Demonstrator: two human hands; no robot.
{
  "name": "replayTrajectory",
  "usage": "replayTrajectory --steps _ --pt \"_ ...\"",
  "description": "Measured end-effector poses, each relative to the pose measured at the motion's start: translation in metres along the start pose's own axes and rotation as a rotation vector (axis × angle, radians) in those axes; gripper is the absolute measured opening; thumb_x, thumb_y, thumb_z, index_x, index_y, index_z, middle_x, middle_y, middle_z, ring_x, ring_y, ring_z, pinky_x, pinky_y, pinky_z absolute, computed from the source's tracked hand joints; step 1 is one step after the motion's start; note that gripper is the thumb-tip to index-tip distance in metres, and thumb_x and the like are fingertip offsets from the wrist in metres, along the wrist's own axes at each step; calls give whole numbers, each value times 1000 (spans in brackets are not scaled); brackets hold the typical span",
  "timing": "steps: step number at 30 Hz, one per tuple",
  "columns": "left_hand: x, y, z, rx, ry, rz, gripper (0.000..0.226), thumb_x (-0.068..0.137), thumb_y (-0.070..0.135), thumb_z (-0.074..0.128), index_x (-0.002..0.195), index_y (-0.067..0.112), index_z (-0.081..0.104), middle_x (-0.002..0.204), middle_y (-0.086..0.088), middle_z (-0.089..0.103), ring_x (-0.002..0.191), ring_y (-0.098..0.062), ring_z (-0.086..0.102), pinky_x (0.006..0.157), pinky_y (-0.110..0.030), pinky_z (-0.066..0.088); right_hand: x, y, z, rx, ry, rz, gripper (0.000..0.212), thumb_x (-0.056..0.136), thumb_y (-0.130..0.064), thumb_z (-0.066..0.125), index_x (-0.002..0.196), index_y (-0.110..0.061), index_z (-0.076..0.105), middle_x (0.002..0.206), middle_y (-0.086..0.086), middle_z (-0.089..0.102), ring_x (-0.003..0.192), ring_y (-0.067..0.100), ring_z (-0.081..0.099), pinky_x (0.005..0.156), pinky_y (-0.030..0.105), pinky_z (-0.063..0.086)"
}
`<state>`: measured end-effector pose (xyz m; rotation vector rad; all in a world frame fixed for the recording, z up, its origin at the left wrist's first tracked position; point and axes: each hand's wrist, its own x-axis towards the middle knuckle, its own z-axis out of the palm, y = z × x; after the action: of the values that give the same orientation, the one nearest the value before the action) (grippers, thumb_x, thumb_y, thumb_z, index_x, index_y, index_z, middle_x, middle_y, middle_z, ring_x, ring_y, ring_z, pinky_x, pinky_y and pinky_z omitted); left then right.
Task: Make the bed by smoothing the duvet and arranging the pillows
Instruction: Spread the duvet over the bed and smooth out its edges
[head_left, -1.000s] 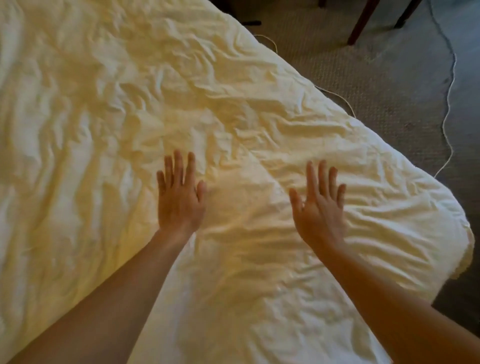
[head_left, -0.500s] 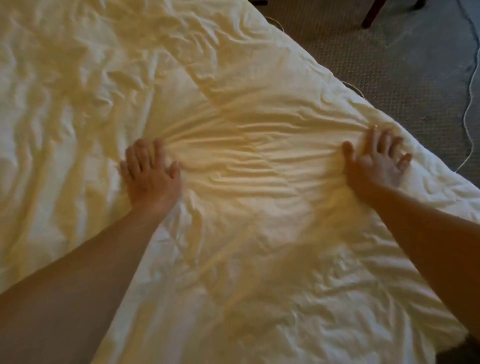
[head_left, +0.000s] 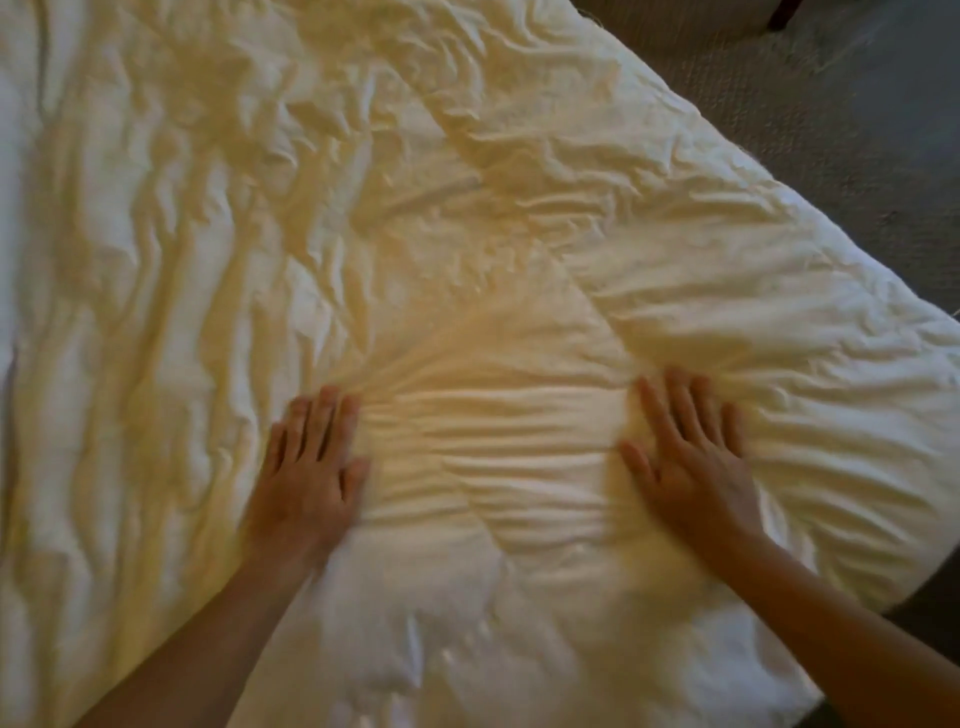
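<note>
A cream, heavily wrinkled duvet (head_left: 363, 218) covers the bed and fills most of the head view. My left hand (head_left: 311, 467) lies palm down on it at lower centre-left, fingers together and flat. My right hand (head_left: 691, 457) rests palm down to the right, fingers spread. Between the two hands the fabric is pulled into tight horizontal pleats (head_left: 488, 441). A diagonal fold (head_left: 587, 291) runs from upper centre down toward my right hand. Neither hand holds anything. No pillows are in view.
Grey carpet (head_left: 857, 135) lies beyond the bed's right edge, which runs diagonally from top centre to the right side. A dark furniture leg (head_left: 779, 18) shows at the top right corner. The bed's near corner sits at lower right.
Both hands swept apart across the duvet half a second ago, then came back closer together and nearer to me. The view shifted along the bed, and pleats have formed between the hands.
</note>
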<state>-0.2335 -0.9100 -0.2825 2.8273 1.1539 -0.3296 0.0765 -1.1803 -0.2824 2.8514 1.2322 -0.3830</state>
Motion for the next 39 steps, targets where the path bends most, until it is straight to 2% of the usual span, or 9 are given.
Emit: replayTrajectory --steps 6,10,13,20,26,30,34,37,39 --pt "-28 77 -9 -387 21 -229 70 92 44 20 154 13 30 163 -12 18 151 -33 14 120 -53 9 -32 -51 -9 217 31 373 77 93 -64 14 159 -25 10 167 7 6 153 29 2 122 56 3" --pt "-98 136 2 -339 -6 -17 65 96 42 26 157 21 20 165 -5 14 153 -25 9 122 -46 10 -110 -108 16 161 -61 3 71 96 -56 23 160 -29 4 167 0 -1 154 24 -3 123 51 3" --pt "-147 103 19 -186 -21 68 66 94 41 37 156 22 27 164 -4 21 150 -27 20 120 -48 18 -147 -70 26 81 -125 -110 71 97 -60 21 158 -35 -3 167 -3 -5 154 23 -7 123 54 5" --pt "-188 47 21 -199 -14 -266 68 93 41 28 156 17 25 163 -12 20 150 -34 18 119 -58 17 -168 -25 3 227 -91 369 72 96 -65 8 155 -34 -17 165 -1 -20 151 22 -20 122 55 -3" --pt "-232 143 19 -343 -22 -126 66 97 36 29 159 21 11 166 -5 4 153 -22 0 123 -47 7 -217 -118 27 233 -168 -175 68 100 -52 20 157 -33 -11 165 -3 -16 152 19 -17 123 46 -5" --pt "-282 109 32 -191 -82 -33 66 97 36 35 158 21 16 166 -3 11 152 -24 9 121 -49 18 -228 -69 34 93 -220 -261 73 97 -66 17 156 -36 -14 165 -2 -18 152 23 -16 123 52 -1" --pt "-325 46 30 -141 -93 -107 66 94 36 36 157 20 22 165 -4 14 151 -28 15 119 -52 21 -217 -30 14 117 -213 22 78 92 -72 14 155 -38 -18 164 -4 -22 151 23 -18 122 57 1" --pt "-319 3 18 -245 -38 -306 64 95 35 30 157 19 23 165 -7 14 152 -27 12 120 -52 15 -201 -67 -5 213 -163 197 79 88 -77 0 154 -38 -20 165 -3 -20 151 21 -20 122 56 1" --pt "-297 -17 2 -321 -2 -379 64 96 36 25 158 21 16 166 -6 7 153 -23 2 122 -50 10 -187 -119 -16 227 -129 107 78 90 -74 -2 156 -34 -14 166 -1 -16 151 20 -19 123 52 -2"
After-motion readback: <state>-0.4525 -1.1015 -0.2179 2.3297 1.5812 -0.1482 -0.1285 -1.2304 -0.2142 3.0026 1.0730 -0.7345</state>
